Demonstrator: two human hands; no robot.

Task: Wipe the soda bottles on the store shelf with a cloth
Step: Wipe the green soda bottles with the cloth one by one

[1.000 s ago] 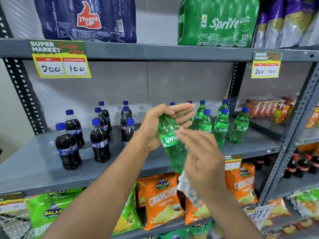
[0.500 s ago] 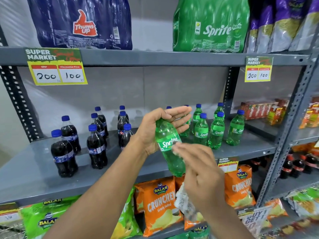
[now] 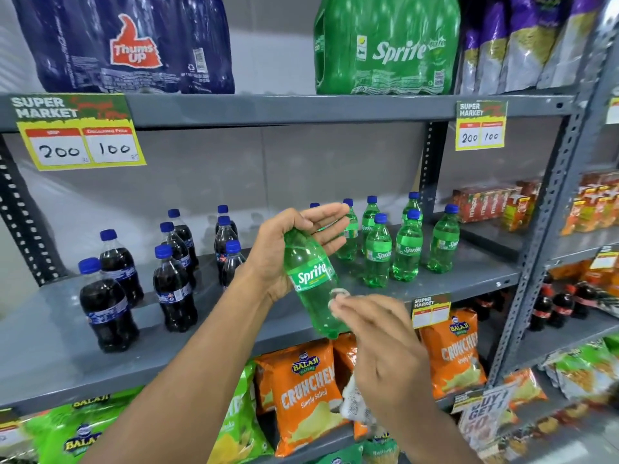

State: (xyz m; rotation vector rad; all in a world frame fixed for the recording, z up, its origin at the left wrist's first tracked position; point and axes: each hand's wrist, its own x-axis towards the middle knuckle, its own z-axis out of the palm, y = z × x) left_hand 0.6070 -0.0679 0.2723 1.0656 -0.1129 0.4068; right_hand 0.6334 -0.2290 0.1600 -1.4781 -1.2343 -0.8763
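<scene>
Left hand [image 3: 288, 249] wrapped around a tilted green bottle [image 3: 313, 283] lifted off the shelf [image 3: 67, 346], fingers loosely spread near its neck; right hand [image 3: 385, 346] pinching a cloth [image 3: 336, 298] against its lower body.

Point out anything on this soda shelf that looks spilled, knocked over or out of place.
Nothing stands out. The cola bottles and Sprite bottles stand upright on the dry shelf. Only the Sprite bottle in the left hand is tilted, for wiping.
</scene>
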